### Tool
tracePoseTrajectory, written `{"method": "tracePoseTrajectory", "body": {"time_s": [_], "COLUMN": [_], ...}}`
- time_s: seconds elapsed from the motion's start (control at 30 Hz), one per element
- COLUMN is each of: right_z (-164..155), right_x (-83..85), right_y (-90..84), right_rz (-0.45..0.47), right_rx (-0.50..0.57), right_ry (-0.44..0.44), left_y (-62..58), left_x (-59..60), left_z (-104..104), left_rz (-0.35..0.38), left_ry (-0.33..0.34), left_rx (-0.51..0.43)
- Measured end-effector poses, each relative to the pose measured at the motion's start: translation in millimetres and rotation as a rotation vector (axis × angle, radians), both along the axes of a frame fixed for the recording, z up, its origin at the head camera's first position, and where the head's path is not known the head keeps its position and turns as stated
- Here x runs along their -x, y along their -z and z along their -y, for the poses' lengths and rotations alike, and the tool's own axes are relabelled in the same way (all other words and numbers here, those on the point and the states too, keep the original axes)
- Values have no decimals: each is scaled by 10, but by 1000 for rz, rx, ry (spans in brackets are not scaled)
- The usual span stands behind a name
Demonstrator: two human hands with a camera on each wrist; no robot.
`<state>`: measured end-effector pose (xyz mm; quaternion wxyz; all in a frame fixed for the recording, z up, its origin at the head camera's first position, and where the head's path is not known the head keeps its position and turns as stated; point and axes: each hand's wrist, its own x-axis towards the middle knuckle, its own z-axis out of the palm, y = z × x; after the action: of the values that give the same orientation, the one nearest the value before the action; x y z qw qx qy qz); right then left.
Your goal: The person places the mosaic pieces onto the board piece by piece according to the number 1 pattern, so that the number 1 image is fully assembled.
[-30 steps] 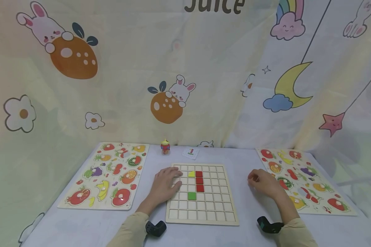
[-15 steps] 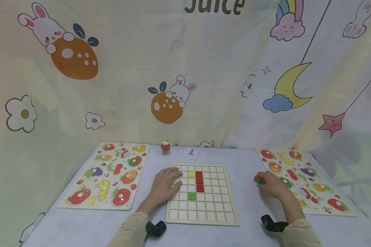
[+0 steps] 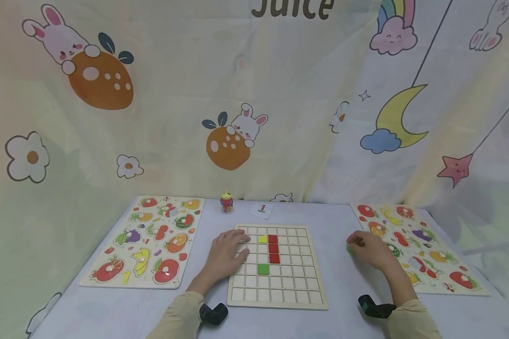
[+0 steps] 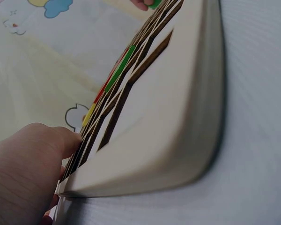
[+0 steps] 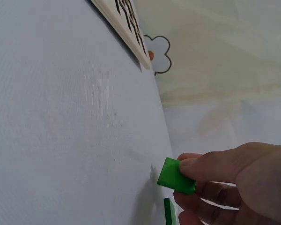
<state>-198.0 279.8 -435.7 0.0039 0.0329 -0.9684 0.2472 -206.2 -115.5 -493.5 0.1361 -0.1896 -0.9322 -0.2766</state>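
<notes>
My left hand [image 3: 225, 253] rests on the left edge of a wooden grid board [image 3: 280, 304], fingers spread and thumb near the cells. The board holds a yellow piece [image 3: 263, 239], a column of red squares [image 3: 274, 248] and a green square [image 3: 263, 269]. Right of the board, my right hand [image 3: 370, 250] pinches a green square tile [image 5: 174, 177] between thumb and fingers, as the right wrist view shows. Just below that tile in the same view is another green piece [image 5: 169, 212]; whether the hand touches it, I cannot tell.
Fruit puzzle boards lie at the left [image 3: 125, 278] and right [image 3: 471, 291] of the white table. Behind the grid board are a small toy figure [image 3: 226, 202] and a pattern card [image 3: 261, 210]. A printed curtain [image 3: 165, 117] hangs behind the table.
My right hand has shifted slightly right since a second ago, and a green tile has come into view at its fingertips. The left hand and the pieces on the board have stayed put.
</notes>
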Motion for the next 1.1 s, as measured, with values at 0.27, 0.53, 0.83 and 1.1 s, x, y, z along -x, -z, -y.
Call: {"method": "tracePoseTrajectory", "body": {"time_s": [0.27, 0.53, 0.83, 1.1], "right_z": [111, 280, 502, 613], "right_x": [52, 86, 78, 66], "right_y": [-9, 4, 48, 92], "right_rz": [-36, 47, 76, 85], "right_rx": [131, 287, 352, 373], "right_ry": [-12, -60, -148, -172], "left_y": [-3, 10, 22, 21], "left_x": [1, -7, 10, 12], "left_z": [11, 16, 1, 1], "left_rz": [2, 4, 4, 4], "left_ry": [-4, -8, 1, -2], "left_rx": [12, -3, -19, 2]}}
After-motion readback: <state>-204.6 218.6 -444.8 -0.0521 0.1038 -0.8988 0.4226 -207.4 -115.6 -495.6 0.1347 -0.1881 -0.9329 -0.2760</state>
